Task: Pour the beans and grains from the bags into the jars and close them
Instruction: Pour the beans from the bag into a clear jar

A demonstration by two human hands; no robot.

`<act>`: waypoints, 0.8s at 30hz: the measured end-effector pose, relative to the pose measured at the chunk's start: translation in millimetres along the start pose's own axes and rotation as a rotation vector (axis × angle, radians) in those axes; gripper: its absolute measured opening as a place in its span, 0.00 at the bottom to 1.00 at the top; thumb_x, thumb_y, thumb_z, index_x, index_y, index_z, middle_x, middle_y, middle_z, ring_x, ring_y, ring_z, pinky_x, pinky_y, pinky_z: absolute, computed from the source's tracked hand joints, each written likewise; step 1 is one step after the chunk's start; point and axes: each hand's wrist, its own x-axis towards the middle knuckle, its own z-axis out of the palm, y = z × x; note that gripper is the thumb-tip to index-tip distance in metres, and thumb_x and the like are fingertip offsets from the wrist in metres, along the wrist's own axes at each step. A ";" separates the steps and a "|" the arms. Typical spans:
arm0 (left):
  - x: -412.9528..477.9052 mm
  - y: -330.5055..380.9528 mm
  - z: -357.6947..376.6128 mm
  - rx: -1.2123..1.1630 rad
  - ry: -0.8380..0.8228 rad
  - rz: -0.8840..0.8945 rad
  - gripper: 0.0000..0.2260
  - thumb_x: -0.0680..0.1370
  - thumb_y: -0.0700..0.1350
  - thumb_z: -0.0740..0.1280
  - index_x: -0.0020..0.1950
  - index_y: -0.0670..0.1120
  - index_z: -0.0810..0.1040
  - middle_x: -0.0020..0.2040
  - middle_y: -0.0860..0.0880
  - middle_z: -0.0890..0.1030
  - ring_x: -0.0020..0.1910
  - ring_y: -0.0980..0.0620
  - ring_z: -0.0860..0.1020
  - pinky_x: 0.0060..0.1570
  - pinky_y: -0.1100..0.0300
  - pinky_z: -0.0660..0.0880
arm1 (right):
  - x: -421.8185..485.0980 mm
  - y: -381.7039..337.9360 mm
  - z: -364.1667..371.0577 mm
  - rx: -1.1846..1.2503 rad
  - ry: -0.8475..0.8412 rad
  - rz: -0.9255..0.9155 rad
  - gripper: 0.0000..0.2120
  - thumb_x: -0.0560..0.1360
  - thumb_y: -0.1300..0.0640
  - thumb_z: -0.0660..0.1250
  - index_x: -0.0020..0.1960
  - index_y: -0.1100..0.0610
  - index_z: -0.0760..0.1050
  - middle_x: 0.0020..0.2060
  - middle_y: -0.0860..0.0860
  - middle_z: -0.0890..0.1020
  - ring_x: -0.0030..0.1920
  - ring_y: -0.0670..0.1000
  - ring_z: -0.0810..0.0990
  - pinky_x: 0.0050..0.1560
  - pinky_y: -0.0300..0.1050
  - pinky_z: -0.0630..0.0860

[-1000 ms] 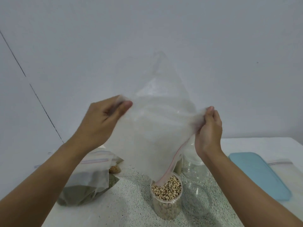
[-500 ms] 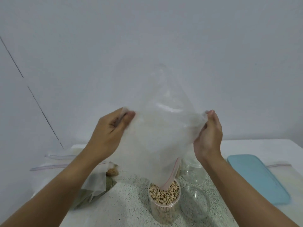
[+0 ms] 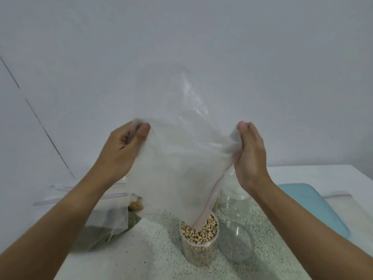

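We hold the plastic bag (image 3: 177, 158) upside down over the jar (image 3: 198, 253), which stands on the desk (image 3: 157, 249). The bag's zip mouth hangs down into the beans (image 3: 203, 232) at the jar's rim. Our left hand (image 3: 121, 150) pinches one raised corner and our right hand (image 3: 250, 156) pinches the opposite edge near the pink zip strip. The fingers (image 3: 144, 129) of both hands are clenched on the film, thumbs on top.

The bag looks emptied, or close to it. We judge it to be almost weightless, limp and a little slick, so it will fold wherever it is not held. The two upper corners are the right place to take it: pinched there, the film stays spread, and a light shake should free any beans clinging inside.

The jar is another matter. It is clear and thin-walled and filled nearly to the brim, so we expect it to spill if knocked. We would take it low around the body, not by the rim, when closing it.

Two empty jars (image 3: 235, 242) stand just to its right, and more bags (image 3: 105, 221) lie to its left — one is dark with grain.
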 end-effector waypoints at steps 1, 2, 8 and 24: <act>0.2 3.0 -0.7 0.020 -0.043 -0.001 0.17 0.81 0.57 0.60 0.33 0.53 0.68 0.30 0.55 0.64 0.28 0.59 0.63 0.28 0.67 0.59 | -0.7 1.2 1.0 -0.080 -0.014 0.006 0.15 0.85 0.53 0.61 0.39 0.51 0.67 0.36 0.45 0.67 0.38 0.45 0.65 0.44 0.43 0.64; 0.5 4.8 -1.1 0.025 -0.065 0.002 0.17 0.80 0.57 0.60 0.33 0.55 0.69 0.30 0.56 0.64 0.28 0.59 0.63 0.28 0.68 0.59 | -1.1 2.1 1.4 -0.113 -0.008 0.021 0.16 0.85 0.52 0.61 0.39 0.50 0.67 0.36 0.45 0.66 0.38 0.46 0.64 0.44 0.45 0.62; -1.7 -2.8 4.7 -0.049 -0.097 -0.039 0.15 0.79 0.54 0.61 0.34 0.54 0.73 0.29 0.57 0.67 0.28 0.60 0.64 0.27 0.68 0.61 | -3.5 3.0 2.9 -0.183 -0.019 0.025 0.16 0.84 0.51 0.62 0.38 0.50 0.66 0.37 0.49 0.63 0.40 0.53 0.61 0.44 0.47 0.61; 2.6 -64.5 -25.0 -0.120 -0.109 -0.268 0.23 0.74 0.69 0.68 0.48 0.49 0.83 0.36 0.53 0.79 0.35 0.54 0.75 0.36 0.59 0.73 | 29.1 -7.8 -5.5 -0.072 0.089 0.037 0.07 0.80 0.60 0.70 0.44 0.55 0.75 0.40 0.49 0.76 0.36 0.48 0.73 0.38 0.41 0.72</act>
